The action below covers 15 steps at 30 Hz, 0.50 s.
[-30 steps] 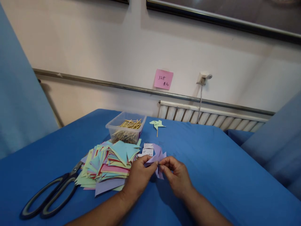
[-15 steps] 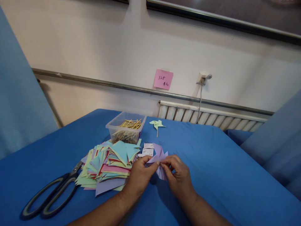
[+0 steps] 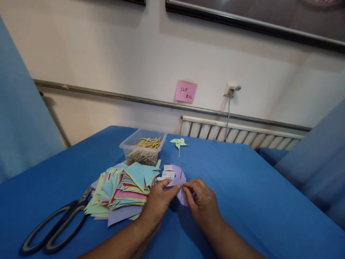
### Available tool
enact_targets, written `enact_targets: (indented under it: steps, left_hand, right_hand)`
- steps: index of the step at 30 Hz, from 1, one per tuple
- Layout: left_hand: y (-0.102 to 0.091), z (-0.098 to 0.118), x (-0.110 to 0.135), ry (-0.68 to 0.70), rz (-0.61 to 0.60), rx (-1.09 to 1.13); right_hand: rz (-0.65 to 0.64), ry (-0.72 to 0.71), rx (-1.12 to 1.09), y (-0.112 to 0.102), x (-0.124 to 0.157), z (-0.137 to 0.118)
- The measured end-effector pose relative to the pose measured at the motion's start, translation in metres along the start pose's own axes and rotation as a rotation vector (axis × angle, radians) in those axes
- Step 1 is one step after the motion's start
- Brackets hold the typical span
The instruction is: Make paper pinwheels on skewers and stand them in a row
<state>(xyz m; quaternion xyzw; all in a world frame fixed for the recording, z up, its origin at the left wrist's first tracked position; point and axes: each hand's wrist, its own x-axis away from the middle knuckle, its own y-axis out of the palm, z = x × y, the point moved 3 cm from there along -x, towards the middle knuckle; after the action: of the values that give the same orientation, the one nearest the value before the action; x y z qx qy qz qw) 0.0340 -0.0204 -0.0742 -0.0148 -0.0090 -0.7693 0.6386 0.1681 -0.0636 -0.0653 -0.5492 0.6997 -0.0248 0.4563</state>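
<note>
Both my hands meet over a purple paper pinwheel [image 3: 179, 179] low in the middle of the blue table [image 3: 242, 187]. My left hand [image 3: 159, 202] pinches its left flap between thumb and fingers. My right hand [image 3: 202, 203] pinches the folded centre from the right. Just left of my left hand lies a stack of cut coloured paper squares [image 3: 122, 189]. Behind the pinwheel lie small white cards [image 3: 168, 172].
Large black-handled scissors [image 3: 54, 226] lie at the near left, blades under the paper stack. A clear plastic box of wooden sticks [image 3: 143, 146] stands behind the stack. A finished green pinwheel [image 3: 179, 143] lies further back. Beyond it are a radiator [image 3: 237, 136] and a pink note [image 3: 185, 91].
My right hand's fingers have shifted slightly in toward the pinwheel's centre, folding a flap in. The view has drifted a little; my left hand has kept its hold.
</note>
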Motion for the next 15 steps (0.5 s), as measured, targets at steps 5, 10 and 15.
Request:
enact_targets:
  steps: [5,10,15]
  left_hand:
    - [-0.0004,0.0049,0.0013,0.044,0.021,-0.109]
    - [-0.0014,0.0072,0.0023,0.051,0.028,-0.159]
    - [-0.0017,0.0075,0.0027,0.092,0.037,-0.207]
  right_hand:
    - [-0.03,0.01,0.024,0.0,-0.0003,-0.0031]
    - [-0.018,-0.006,0.019,0.0002,0.0003,-0.003]
    - [0.008,0.097,-0.109,0.0025,-0.0004,0.0022]
